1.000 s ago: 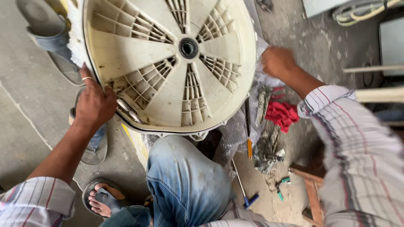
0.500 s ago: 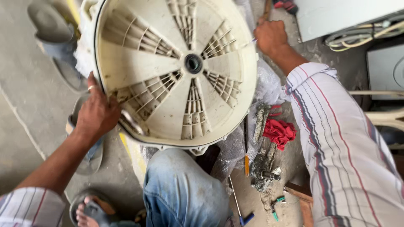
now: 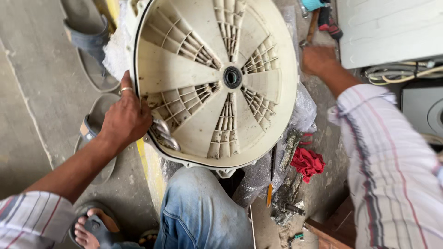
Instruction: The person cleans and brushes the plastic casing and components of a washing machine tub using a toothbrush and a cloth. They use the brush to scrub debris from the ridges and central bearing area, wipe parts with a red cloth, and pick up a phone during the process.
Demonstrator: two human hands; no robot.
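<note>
Cream plastic makes up the big round washing-machine tub (image 3: 217, 78), ribbed in fan-shaped panels around a dark centre hub (image 3: 232, 77). It stands on edge on the grey concrete floor (image 3: 27, 92), leaning against the person's knee in blue denim (image 3: 198, 212). The left hand (image 3: 127, 117), with a ring on one finger, is wrapped over the tub's lower left rim, its grip pressed onto the plastic beside a shiny metal fitting (image 3: 162, 131). The right hand (image 3: 318, 60) is off the tub, just beyond its right edge, near a wooden-handled tool (image 3: 313, 25). It is blurred, so whether its fingers are spread or curled cannot be told.

As for progress, the tub is already out of its cabinet and bare, with dirt still caked in the ribs. The hub looks empty. What remains to be fitted or removed cannot be read here.

Crumpled clear plastic sheeting (image 3: 302, 110) lies under the tub's right side. Beside it are a red rag (image 3: 307, 162), grimy metal parts (image 3: 288, 193) and an orange-handled screwdriver (image 3: 269, 193). A white appliance panel (image 3: 387, 32) with loose cables (image 3: 401, 74) sits upper right. Grey sandals (image 3: 87, 55) lie on the floor to the left, and a sandalled foot (image 3: 90, 228) shows at the bottom.
</note>
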